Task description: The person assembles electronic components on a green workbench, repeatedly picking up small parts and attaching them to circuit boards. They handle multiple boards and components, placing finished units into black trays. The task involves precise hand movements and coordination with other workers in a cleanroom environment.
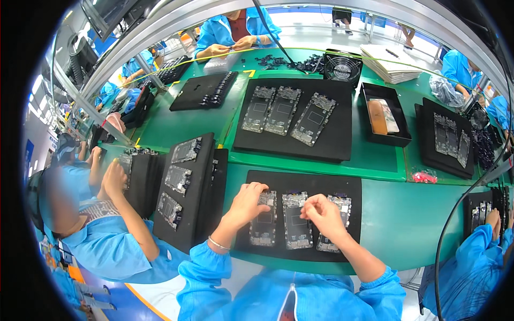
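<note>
Three dark phone frames with circuit boards lie side by side on a black foam mat in front of me. My left hand curves over the upper left of the left phone frame, thumb and fingers apart. Above the middle phone frame, my right hand has its thumb and fingertips pinched together. Whatever may sit in that pinch is too small to make out. The right phone frame is partly covered by my right hand and wrist.
Beyond lies another mat with three phone frames. Beside it stand a black tray and a fan. Stacked mats rise on my left, next to a co-worker. A black cable hangs at the right.
</note>
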Tool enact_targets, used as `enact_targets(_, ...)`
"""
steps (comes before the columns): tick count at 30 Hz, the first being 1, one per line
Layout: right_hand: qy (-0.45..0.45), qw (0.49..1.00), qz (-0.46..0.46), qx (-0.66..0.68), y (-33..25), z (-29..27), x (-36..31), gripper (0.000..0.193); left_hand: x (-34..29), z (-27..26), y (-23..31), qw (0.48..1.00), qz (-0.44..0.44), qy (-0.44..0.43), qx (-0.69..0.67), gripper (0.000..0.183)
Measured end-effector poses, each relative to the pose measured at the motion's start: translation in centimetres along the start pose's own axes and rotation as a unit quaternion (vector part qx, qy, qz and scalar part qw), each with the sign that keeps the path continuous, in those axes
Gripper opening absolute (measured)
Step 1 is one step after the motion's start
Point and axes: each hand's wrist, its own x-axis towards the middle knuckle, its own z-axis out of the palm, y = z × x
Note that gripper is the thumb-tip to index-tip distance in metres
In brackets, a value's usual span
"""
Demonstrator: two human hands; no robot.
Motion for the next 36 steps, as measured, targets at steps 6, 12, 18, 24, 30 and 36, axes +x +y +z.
enact_targets(6,-0.036,0.996,-0.030,0.072,-0.7,4.8,2.1,0.016,-3.3,-1.8,-0.1,0.961,0.081,0.040,-0.260,0.050)
enact_targets(12,-0.061,0.995,-0.032,0.077,-1.8,6.8,1.9,0.015,-4.2,-1.8,-0.7,0.946,0.081,0.059,-0.309,0.051)
enact_targets(18,-0.059,0.994,-0.027,0.088,-1.9,6.7,1.3,0.018,-4.4,-1.4,-0.9,0.943,0.091,0.066,-0.313,0.050)
enact_targets(24,-0.048,0.997,-0.037,0.047,-1.5,6.9,1.2,0.021,-4.6,-1.4,-0.9,0.940,0.098,0.074,-0.318,0.049)
enact_targets(30,-0.073,0.987,0.008,0.142,-1.2,6.2,2.0,0.016,-4.4,-1.4,-0.8,0.934,0.122,0.060,-0.329,0.049)
enact_targets(36,0.076,0.992,-0.086,0.049,-1.1,-2.6,0.7,0.012,-1.5,-0.4,-0.7,0.983,0.085,0.076,-0.140,0.051)
